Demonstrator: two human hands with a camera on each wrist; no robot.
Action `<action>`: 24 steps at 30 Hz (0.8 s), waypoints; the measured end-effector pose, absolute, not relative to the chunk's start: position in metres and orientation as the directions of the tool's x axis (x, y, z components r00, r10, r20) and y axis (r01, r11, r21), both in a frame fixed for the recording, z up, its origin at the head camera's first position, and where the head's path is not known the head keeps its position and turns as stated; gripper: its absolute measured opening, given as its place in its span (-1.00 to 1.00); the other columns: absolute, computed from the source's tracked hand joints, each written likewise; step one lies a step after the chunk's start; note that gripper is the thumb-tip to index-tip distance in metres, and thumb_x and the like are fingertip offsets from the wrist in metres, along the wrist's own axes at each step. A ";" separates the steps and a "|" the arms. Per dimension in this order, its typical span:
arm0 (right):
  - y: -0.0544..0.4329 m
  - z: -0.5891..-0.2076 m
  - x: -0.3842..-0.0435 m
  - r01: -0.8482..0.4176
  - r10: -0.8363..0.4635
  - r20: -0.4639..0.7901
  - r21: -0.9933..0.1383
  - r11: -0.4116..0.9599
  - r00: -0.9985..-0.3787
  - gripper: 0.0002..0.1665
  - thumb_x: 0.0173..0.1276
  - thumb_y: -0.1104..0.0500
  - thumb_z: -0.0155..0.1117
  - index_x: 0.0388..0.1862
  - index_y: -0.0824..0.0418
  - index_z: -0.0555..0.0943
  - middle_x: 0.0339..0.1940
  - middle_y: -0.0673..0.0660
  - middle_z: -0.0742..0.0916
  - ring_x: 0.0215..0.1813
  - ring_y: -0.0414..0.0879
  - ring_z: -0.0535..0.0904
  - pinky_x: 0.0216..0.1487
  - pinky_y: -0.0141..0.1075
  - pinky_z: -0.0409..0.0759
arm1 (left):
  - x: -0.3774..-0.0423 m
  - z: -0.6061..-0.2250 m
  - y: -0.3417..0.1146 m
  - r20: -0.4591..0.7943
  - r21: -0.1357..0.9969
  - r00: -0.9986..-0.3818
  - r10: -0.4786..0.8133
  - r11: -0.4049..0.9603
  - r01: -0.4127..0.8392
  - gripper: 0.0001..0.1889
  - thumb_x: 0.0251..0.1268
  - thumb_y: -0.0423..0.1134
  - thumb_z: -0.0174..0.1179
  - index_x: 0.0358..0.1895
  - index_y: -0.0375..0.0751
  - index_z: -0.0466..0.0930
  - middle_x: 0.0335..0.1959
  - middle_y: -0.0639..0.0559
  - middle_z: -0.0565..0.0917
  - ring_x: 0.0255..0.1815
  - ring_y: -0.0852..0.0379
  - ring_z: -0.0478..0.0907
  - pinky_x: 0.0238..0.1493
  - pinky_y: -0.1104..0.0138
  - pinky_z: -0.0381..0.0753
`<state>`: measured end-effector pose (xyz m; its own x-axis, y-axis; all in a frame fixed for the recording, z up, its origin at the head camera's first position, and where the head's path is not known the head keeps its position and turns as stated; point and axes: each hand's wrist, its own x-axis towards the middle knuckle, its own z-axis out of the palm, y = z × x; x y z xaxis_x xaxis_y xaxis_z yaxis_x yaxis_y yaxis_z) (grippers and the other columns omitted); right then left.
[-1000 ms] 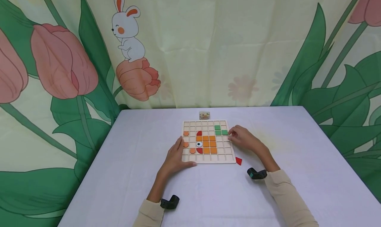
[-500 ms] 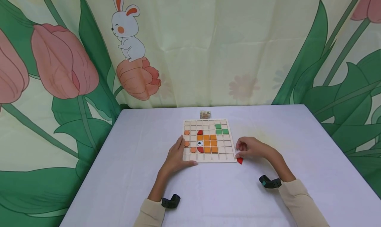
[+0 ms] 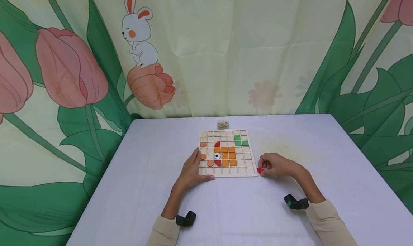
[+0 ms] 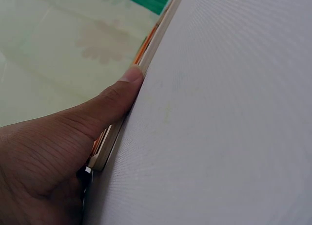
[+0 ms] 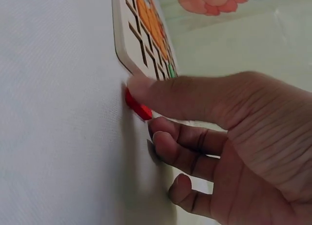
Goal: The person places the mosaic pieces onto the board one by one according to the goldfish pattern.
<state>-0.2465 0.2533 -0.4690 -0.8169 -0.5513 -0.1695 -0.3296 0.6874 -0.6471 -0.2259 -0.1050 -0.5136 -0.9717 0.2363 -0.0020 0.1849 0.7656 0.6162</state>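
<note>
A square wooden grid board (image 3: 246,170) lies on the table with coloured tiles set in it: orange squares (image 3: 224,155), green squares (image 3: 237,143), orange discs (image 3: 203,144), red rounded pieces (image 3: 218,163) and an eye disc (image 3: 217,156). My left hand (image 3: 189,172) rests against the board's near left corner. Its fingers lie along the left side, and the thumb presses the front edge in the left wrist view. Beside the near right corner, my right hand (image 3: 278,165) pinches a small red piece (image 5: 139,107) between thumb and forefinger, low at the tabletop; the fingers partly cover it.
A small patterned card or block (image 3: 223,124) stands behind the board. White cloth (image 3: 226,210) covers the table, and a printed curtain (image 3: 226,52) hangs at its far edge. Each wrist wears a black camera (image 3: 186,219).
My right hand has come from beside the green squares toward the front right corner and taken hold of the red piece there. The left hand and the board stay put.
</note>
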 end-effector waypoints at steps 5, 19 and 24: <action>0.256 -0.472 -0.250 -0.369 -0.518 -0.098 -0.592 0.717 -0.850 -0.79 0.23 0.40 0.31 -0.17 0.19 0.64 -0.34 0.00 0.58 -0.26 -0.09 0.47 -0.24 -0.32 0.53 | -0.227 -0.514 -0.105 0.001 0.631 -0.973 0.233 0.754 0.181 0.33 -0.17 0.26 0.50 0.57 -0.24 -0.16 0.60 -0.10 -0.12 0.55 -0.14 -0.04 0.42 -0.03 0.16; 0.253 -0.481 -0.255 -0.351 -0.427 -0.030 -0.518 0.780 -0.904 -0.66 0.22 0.35 0.40 0.00 0.29 0.62 -0.17 0.09 0.58 -0.07 0.00 0.51 -0.03 -0.15 0.62 | -0.230 -0.517 -0.107 0.000 0.621 -0.972 0.234 0.762 0.184 0.33 -0.18 0.30 0.48 0.58 -0.22 -0.14 0.61 -0.07 -0.12 0.56 -0.11 -0.06 0.43 -0.01 0.14; 0.251 -0.483 -0.256 -0.342 -0.406 -0.023 -0.497 0.797 -0.914 -0.64 0.18 0.20 0.49 -0.08 0.29 0.62 -0.19 0.10 0.58 -0.08 0.02 0.50 -0.01 -0.12 0.62 | -0.230 -0.517 -0.106 -0.005 0.622 -0.972 0.233 0.762 0.180 0.33 -0.19 0.29 0.49 0.58 -0.21 -0.14 0.61 -0.06 -0.12 0.56 -0.11 -0.05 0.43 -0.01 0.15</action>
<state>-0.2558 0.2513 -0.4828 -0.9136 -0.4059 -0.0233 -0.3416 0.7974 -0.4975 -0.2303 -0.1056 -0.5170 -0.9724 0.2333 -0.0047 0.1799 0.7621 0.6219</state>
